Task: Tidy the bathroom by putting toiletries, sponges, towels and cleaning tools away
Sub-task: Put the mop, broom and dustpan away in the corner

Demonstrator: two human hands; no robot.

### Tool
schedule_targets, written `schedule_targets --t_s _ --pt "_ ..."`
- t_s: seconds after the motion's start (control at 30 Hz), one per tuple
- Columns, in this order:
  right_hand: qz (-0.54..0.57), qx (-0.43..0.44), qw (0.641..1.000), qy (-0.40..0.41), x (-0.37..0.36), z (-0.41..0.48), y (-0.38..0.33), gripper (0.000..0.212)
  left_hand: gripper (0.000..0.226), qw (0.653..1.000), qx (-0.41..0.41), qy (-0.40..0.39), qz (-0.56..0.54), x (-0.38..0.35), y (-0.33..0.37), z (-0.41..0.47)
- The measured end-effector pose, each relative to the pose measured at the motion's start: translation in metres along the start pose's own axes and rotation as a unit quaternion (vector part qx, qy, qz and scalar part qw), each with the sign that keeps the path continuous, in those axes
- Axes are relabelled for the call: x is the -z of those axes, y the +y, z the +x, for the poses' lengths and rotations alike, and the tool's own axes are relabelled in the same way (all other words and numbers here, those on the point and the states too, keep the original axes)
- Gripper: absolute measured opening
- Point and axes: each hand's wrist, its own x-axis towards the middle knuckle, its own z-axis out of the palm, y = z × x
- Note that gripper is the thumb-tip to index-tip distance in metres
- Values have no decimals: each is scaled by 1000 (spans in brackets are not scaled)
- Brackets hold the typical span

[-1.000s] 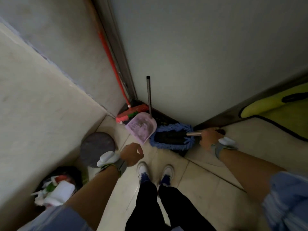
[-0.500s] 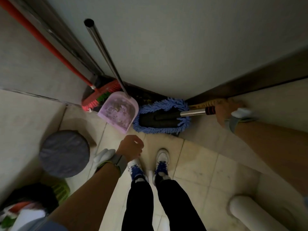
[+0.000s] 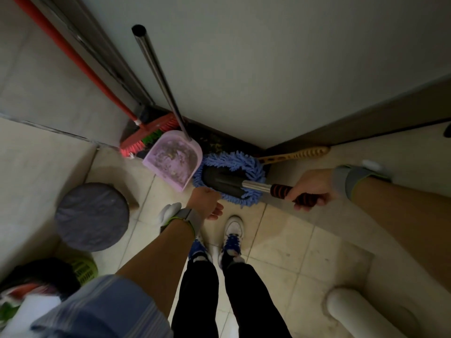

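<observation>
A blue chenille mop (image 3: 231, 176) lies with its head on the floor tiles in the corner by the door. My right hand (image 3: 310, 189) grips its black-and-orange foam handle, which points right. My left hand (image 3: 205, 206) hovers just left of the mop head, fingers loosely curled, holding nothing. A pink dustpan (image 3: 174, 158) with a metal pole stands next to the mop head. A red broom (image 3: 144, 134) leans in the corner behind it. A wooden back brush (image 3: 295, 154) lies along the door sill.
A round grey-topped stool (image 3: 92, 215) stands at the left wall. Below it sit a green basket (image 3: 84, 270) and a bin with rubbish (image 3: 26, 296). A white pedestal base (image 3: 353, 311) is at bottom right. My shoes (image 3: 219, 240) stand on the tiles.
My right hand moved toward me along the handle and now holds the foam grip lower in view. The wooden brush is now uncovered. My left hand moved closer to the mop head.
</observation>
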Motion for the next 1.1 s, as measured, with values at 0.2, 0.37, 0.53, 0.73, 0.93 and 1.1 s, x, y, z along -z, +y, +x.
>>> schedule_targets --t_s 0.2,0.37,0.53,0.73,0.93,1.1 --pt "-23 29 994 -103 -46 -15 -20 35 30 993 39 -15 -112 -9 -7 11" --pt "-27 36 992 -115 -40 -24 -24 32 47 971 86 -52 -216 -24 -15 15" --pt "-65 29 983 -172 -36 -37 -30 28 17 944 114 -89 -296 -37 -11 12" --pt "-99 22 974 -204 -35 -43 -37 38 24 931 127 -103 -326 -36 -13 15" --pt "5 58 997 -50 -10 -7 -34 45 27 933 131 -113 -317 -29 -21 22" --pt "-307 69 880 357 29 40 -27 27 38 937 128 -115 -303 -20 -24 29"
